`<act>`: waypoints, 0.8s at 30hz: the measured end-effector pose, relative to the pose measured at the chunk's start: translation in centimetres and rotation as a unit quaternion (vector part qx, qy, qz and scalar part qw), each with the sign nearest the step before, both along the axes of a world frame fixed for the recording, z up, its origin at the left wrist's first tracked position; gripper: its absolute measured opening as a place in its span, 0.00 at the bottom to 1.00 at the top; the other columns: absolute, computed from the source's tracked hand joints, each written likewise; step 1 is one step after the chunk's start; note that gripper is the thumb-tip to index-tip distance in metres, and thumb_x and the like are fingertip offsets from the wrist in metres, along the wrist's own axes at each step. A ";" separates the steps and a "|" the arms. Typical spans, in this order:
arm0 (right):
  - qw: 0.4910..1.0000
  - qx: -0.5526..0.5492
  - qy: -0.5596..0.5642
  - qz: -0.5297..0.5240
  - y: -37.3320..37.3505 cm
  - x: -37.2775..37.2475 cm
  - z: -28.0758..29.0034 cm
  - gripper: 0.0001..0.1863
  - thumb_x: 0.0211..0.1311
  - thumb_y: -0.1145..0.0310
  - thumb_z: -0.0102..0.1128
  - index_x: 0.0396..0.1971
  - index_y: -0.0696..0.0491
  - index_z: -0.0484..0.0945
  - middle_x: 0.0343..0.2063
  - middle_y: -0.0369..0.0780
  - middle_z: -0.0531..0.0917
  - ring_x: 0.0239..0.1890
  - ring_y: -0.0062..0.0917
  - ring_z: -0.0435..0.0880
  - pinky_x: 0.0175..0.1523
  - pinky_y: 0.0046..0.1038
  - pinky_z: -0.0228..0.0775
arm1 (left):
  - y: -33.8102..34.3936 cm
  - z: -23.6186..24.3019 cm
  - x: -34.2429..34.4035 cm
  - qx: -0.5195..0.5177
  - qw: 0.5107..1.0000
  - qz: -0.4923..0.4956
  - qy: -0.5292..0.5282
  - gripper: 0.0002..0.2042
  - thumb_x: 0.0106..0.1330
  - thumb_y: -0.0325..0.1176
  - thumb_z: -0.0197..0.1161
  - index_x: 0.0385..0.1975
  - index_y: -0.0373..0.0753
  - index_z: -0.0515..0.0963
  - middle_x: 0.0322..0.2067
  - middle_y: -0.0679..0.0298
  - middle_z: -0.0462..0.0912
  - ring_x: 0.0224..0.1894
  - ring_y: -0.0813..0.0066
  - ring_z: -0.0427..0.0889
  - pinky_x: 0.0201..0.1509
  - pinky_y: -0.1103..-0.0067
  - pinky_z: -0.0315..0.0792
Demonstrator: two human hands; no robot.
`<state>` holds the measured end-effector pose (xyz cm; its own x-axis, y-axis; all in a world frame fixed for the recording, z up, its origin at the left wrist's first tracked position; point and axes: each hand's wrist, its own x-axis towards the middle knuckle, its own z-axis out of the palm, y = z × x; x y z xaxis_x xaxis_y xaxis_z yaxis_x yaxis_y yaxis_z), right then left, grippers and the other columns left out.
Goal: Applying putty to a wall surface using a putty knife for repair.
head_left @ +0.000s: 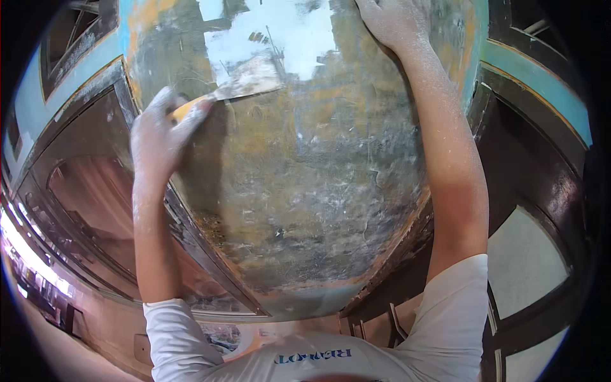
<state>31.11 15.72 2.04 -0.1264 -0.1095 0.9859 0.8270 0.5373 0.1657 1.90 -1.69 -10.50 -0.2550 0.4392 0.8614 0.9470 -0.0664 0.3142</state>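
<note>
Against mottled wall [305,172], left fingers [190,121] clamped on flat scraper [247,81], right hand [394,24] cropped, fingers unclear

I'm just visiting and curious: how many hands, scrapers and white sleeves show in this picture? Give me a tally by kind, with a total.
Hands: 2 (the left hand and the right hand, whose fingers are partly cut off)
Scrapers: 1 (the yellow-handled scraper)
White sleeves: 2 (the left sleeve and the right sleeve)
Total: 5
</note>
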 end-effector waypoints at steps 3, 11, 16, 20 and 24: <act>1.000 0.007 0.004 0.009 0.1 0.1 0.0 0.30 0.71 0.52 0.53 0.70 0.45 0.69 0.75 0.46 0.62 0.78 0.43 0.53 0.80 0.48 0.37 | 1.0 0.3 4.3 -0.039 0.998 -0.023 0.038 0.23 0.63 0.52 0.72 0.29 0.34 0.75 0.21 0.52 0.77 0.24 0.59 0.77 0.32 0.68 0.70; 0.999 -0.015 -0.030 0.011 -0.3 1.0 -2.0 0.31 0.69 0.56 0.55 0.71 0.46 0.68 0.74 0.49 0.62 0.78 0.45 0.53 0.80 0.50 0.37 | -4.0 -11.0 -4.9 0.078 0.993 0.007 -0.083 0.17 0.62 0.41 0.75 0.27 0.35 0.76 0.18 0.55 0.77 0.20 0.64 0.74 0.29 0.69 0.71; 0.999 -0.040 0.004 -0.028 0.1 1.8 -6.2 0.30 0.70 0.52 0.54 0.68 0.50 0.73 0.72 0.51 0.66 0.76 0.46 0.59 0.79 0.50 0.40 | -1.2 -23.9 1.2 0.022 0.963 -0.113 -0.246 0.13 0.65 0.35 0.72 0.29 0.35 0.75 0.20 0.62 0.74 0.27 0.78 0.71 0.32 0.73 0.69; 0.999 -0.033 -0.008 -0.042 1.8 3.9 -12.9 0.35 0.70 0.52 0.55 0.76 0.38 0.61 0.78 0.44 0.54 0.79 0.50 0.51 0.78 0.64 0.33 | 0.1 -29.2 3.9 0.009 0.884 -0.259 -0.389 0.13 0.75 0.40 0.61 0.30 0.41 0.70 0.22 0.72 0.68 0.23 0.85 0.64 0.27 0.81 0.60; 0.974 -0.209 -0.027 -0.084 -1.0 2.3 -26.0 0.38 0.65 0.56 0.59 0.76 0.46 0.62 0.78 0.51 0.50 0.79 0.55 0.46 0.77 0.66 0.29 | -0.8 -29.9 5.7 -0.038 0.797 -0.357 -0.486 0.13 0.78 0.40 0.55 0.31 0.42 0.70 0.22 0.71 0.69 0.23 0.84 0.67 0.27 0.82 0.62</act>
<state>33.36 14.70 -23.98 -0.1608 0.3258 0.9317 0.9052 0.4249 0.0076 7.63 -2.45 -40.37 -0.4467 0.8130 0.3734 -0.0159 -0.4245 0.9053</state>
